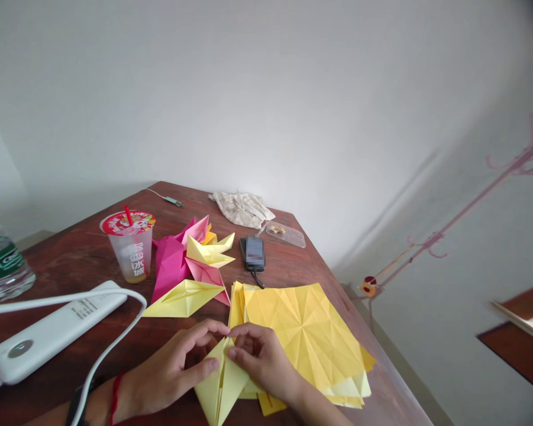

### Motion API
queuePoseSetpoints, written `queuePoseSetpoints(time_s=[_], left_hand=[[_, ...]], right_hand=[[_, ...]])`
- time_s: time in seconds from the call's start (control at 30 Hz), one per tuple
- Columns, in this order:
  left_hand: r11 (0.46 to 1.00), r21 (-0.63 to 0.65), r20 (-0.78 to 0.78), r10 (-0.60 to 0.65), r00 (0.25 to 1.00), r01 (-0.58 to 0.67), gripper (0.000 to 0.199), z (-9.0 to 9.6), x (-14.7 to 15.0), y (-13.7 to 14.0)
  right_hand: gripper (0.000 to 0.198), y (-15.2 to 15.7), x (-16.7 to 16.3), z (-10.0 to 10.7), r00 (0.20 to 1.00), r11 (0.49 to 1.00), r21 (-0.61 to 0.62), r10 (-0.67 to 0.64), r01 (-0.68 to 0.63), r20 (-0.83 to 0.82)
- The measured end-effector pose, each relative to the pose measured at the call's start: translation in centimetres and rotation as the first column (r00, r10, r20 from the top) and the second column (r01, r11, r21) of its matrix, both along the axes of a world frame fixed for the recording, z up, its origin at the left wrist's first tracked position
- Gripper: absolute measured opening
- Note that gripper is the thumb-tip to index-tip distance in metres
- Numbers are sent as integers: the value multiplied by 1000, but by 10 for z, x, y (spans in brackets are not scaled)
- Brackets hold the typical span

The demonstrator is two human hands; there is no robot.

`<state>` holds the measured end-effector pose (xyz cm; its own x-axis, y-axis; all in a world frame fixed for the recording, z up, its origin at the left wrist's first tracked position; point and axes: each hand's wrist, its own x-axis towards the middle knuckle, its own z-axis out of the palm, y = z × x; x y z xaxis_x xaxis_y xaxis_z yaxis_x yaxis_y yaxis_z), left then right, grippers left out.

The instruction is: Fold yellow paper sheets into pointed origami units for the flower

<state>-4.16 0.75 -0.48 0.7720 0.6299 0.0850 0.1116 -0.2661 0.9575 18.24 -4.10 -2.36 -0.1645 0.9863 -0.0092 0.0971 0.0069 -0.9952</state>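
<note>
A pale yellow folded paper (220, 387), shaped like a kite with a slit down its middle, lies between my two hands at the table's front. My left hand (177, 361) has its thumb on the paper's left flap and its fingers curled at the top point. From the other side, my right hand (261, 355) pinches the upper right edge between thumb and forefinger. Right beside it is a stack of creased yellow paper sheets (304, 331). Beyond my left hand rest a folded pale yellow paper piece (184, 297) and several magenta, pink and yellow folded pieces (171, 263).
A plastic cup with a red straw (131, 251), a water bottle (4, 266) and a white power strip (57, 331) with its cable stand at left. Farther back are a phone-like device (252, 254), a crumpled cloth (242, 208) and a clear plastic tray (288, 235). A pink coat rack (448, 225) leans across the right side.
</note>
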Motion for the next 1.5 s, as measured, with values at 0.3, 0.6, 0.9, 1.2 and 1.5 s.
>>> queuePoseSetpoints(time_s=[0.3, 0.6, 0.9, 1.2, 1.5], left_hand=[[999, -37, 18, 9, 1000, -8, 41, 5, 2, 1], [997, -62, 43, 55, 998, -52, 40, 8, 3, -1], [993, -73, 25, 91, 996, -89, 40, 4, 3, 1], [986, -124, 39, 119, 992, -113, 38, 5, 4, 3], [982, -142, 33, 130, 991, -124, 41, 9, 7, 4]], right_hand=[[37, 0, 0, 1, 1000, 1000, -8, -14, 14, 14], [42, 0, -2, 5, 999, 999, 18, -32, 32, 39], [39, 1, -1, 4, 999, 998, 42, -45, 44, 28], [43, 1, -2, 7, 997, 996, 36, -76, 76, 15], [45, 1, -1, 7, 994, 994, 57, -92, 89, 59]])
